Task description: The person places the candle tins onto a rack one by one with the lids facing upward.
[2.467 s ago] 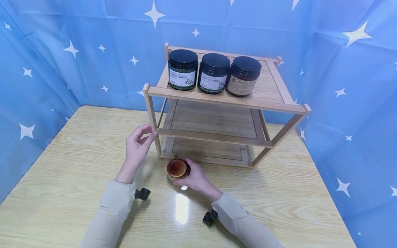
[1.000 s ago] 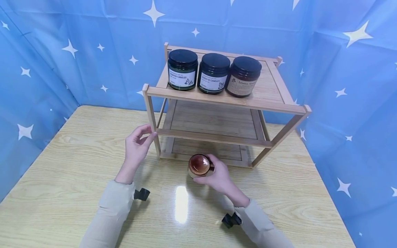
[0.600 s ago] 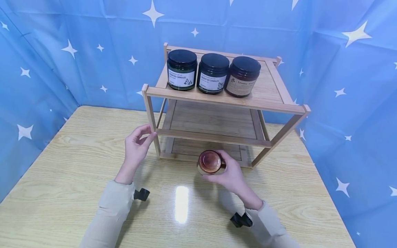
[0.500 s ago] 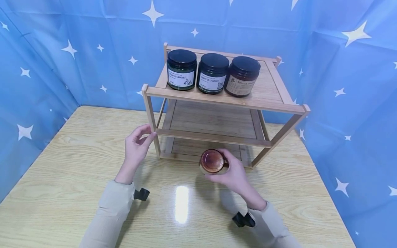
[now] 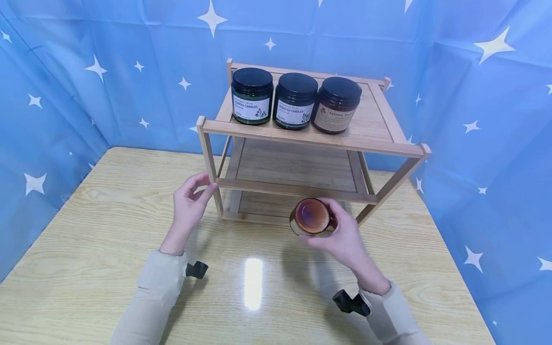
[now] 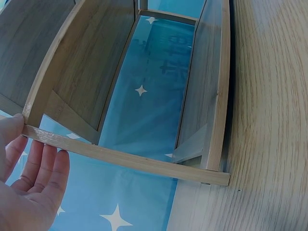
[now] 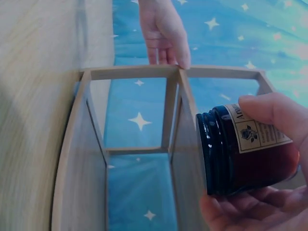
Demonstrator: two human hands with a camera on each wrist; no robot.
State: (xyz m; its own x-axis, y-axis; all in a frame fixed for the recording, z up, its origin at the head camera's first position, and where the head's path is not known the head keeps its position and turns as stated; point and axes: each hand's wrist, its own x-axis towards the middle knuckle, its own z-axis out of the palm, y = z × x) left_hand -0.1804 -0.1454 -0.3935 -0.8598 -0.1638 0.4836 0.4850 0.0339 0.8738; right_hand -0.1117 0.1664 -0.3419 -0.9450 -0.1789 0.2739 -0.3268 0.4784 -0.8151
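My right hand (image 5: 347, 239) grips an amber candle jar (image 5: 312, 216) from its right side, raised in front of the wooden rack's (image 5: 297, 188) lower levels. Its glass base faces up in the head view. The right wrist view shows the jar's black lid (image 7: 211, 151) pointing downward and a cream label (image 7: 252, 132), so the jar is upside down. My left hand (image 5: 189, 203) holds the rack's front left post (image 6: 120, 156) near the middle shelf, thumb on one side and fingers on the other.
On the rack's top shelf stand two dark green scented-candle jars (image 5: 252, 96) (image 5: 295, 100) and one brown jar (image 5: 337, 105), all with black lids. A light wood table (image 5: 108, 215) lies below. A blue star-patterned curtain (image 5: 142, 48) hangs behind and at both sides.
My right hand has carried the amber jar rightward and up from the table in front of the rack. The left hand has stayed at the post.
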